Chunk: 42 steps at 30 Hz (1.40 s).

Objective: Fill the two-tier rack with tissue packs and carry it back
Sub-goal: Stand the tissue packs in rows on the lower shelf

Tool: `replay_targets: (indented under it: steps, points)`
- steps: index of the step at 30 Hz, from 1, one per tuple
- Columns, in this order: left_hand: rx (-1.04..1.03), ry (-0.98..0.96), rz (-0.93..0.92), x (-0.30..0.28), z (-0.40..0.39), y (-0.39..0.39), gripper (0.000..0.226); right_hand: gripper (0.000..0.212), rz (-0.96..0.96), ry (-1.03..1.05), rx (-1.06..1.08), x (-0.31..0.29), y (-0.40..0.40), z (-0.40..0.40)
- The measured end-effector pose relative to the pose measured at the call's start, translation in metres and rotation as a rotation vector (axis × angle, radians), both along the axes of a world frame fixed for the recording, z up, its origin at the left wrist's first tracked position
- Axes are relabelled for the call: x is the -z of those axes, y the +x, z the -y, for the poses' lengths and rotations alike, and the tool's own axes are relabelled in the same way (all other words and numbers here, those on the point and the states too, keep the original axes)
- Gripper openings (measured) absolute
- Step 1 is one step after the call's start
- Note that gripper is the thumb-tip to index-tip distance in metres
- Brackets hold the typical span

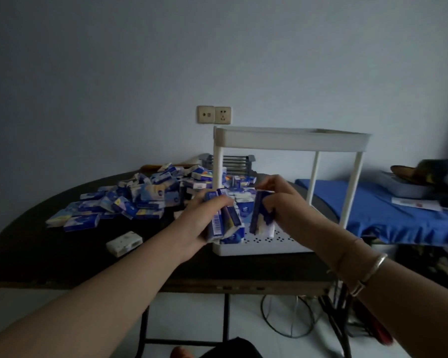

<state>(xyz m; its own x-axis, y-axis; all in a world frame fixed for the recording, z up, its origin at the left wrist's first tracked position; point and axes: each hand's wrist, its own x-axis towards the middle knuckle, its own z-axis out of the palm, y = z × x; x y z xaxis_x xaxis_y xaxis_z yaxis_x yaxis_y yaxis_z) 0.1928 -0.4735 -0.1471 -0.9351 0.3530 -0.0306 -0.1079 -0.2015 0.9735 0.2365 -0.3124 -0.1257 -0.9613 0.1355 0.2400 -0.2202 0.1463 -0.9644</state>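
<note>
Dim room, pale wall with two sockets [214,114]; dark round table [49,257] bearing loose heap of tissue packs [130,200] left of white two-tier rack [290,139]. Left hand [199,223] gripping several packs at rack's lower tier; right hand [282,202] pinching one upright pack [261,215] over same tier. Blue-covered surface [388,215] at right, cables on floor below.

Blue-and-white tissue packs [119,202] lie heaped on the dark table [49,257] beside a white rack [290,138] with a dotted lower tray, a blue cloth [388,215] at right.

A white two-tier rack [290,140] is standing right of centre (lower tray perforated). Blue tissue packs [130,202] are lying heaped at centre left.
</note>
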Motion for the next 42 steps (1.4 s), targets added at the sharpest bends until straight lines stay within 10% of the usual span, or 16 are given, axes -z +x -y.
replay_targets:
  steps: [14,25,35,42]
  points:
    - [-0.032,-0.231,-0.231,0.006,-0.097,-0.016,0.055,0.019,0.032,-0.264,0.217,0.020,-0.026,-0.054]
    - [-0.007,-0.079,-0.108,0.009,-0.115,-0.051,0.027,0.035,0.225,-0.180,-0.032,0.041,-0.062,-0.076]
    - [-0.165,-1.059,-0.705,0.040,-0.110,-0.084,0.053,0.056,0.314,0.124,0.027,0.070,-0.099,-0.086]
    - [-0.097,-1.487,-0.559,0.043,-0.104,-0.092,0.062,0.072,0.379,0.242,0.019,0.082,-0.122,-0.070]
